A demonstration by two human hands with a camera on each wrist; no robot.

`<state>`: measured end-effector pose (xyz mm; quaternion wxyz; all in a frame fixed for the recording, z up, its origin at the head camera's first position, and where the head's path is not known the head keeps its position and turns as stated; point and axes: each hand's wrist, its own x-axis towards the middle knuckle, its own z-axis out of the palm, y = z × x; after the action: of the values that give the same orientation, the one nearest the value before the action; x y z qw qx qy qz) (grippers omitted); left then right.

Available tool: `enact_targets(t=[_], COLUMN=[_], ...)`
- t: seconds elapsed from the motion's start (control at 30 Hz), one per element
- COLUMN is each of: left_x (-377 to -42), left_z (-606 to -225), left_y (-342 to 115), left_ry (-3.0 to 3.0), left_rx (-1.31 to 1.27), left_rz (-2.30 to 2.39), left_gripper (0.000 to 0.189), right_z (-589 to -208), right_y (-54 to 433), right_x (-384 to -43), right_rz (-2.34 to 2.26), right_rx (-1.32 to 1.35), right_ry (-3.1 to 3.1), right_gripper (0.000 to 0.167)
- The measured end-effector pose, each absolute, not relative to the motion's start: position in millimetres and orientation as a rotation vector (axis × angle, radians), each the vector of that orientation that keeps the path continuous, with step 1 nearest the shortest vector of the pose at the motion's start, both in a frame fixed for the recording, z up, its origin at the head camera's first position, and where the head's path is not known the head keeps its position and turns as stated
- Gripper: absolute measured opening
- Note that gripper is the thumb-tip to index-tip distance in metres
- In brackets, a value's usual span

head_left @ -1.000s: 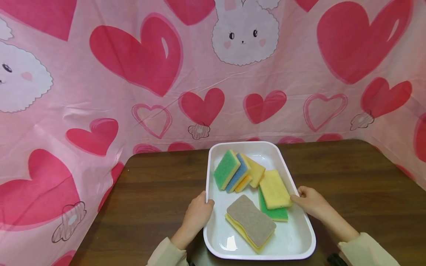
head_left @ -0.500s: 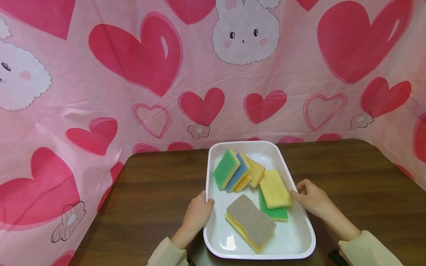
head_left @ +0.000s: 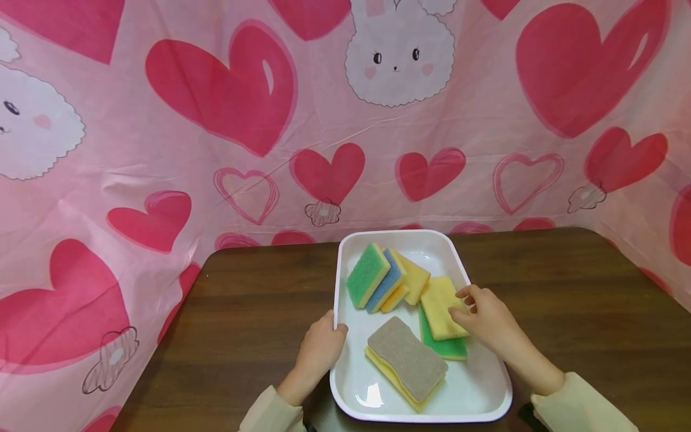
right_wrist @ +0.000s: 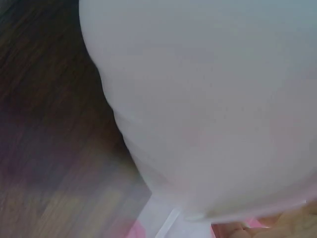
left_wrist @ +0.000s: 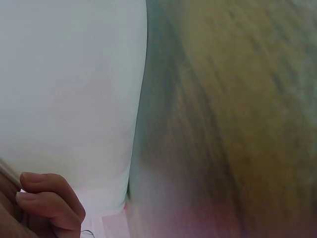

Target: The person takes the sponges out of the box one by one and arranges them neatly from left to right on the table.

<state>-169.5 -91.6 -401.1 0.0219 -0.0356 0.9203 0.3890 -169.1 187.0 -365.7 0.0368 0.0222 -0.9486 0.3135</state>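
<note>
A white tray (head_left: 475, 393) holds several sponges. My left hand (head_left: 320, 343) grips its left rim, thumb over the edge; curled fingers (left_wrist: 52, 201) show beneath it in the left wrist view. Over the right rim reaches my right hand (head_left: 490, 321), fingers loosely bent and apart, just above a yellow sponge (head_left: 436, 300) and holding nothing. That sponge partly covers a green one (head_left: 448, 349). Nearer lies a grey-topped sponge (head_left: 407, 357) with a yellow underside. In the right wrist view, the tray's outer wall (right_wrist: 198, 99) hides most of the hand.
At the tray's far left a green sponge (head_left: 367, 276), a blue one (head_left: 387, 289), a small orange-yellow one (head_left: 396, 298) and a yellow one (head_left: 414, 277) lean together. The dark wooden table (head_left: 259, 300) ends at a pink heart-print cloth (head_left: 378, 132).
My right hand has let go of the tray's right rim and moved left over it, above the yellow sponge. The left hand and tray have stayed put.
</note>
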Motion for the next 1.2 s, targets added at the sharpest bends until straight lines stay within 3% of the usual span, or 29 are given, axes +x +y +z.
enact_targets(t=[0.37,0.77,1.2], left_x=[-170.1,-171.4,-170.8], left_z=[-403.6,-405.2,-402.3], left_y=[-90.6,-89.2,-91.0], left_ry=[2.84,2.846,2.84], left_rx=[-0.118,-0.113,-0.111], left_rz=[1.2,1.205,1.227], left_gripper=[0.032,0.032,0.034], right_z=[-382.3,-393.2,-401.6], right_y=[167.0,158.6,157.0], right_x=[-166.3,-162.4,-163.9], right_rz=[0.768,0.625,0.529], right_rx=[0.199,0.23,0.308], right_ry=[-2.939,-2.946,-2.843], right_gripper=[0.037,0.06,0.062])
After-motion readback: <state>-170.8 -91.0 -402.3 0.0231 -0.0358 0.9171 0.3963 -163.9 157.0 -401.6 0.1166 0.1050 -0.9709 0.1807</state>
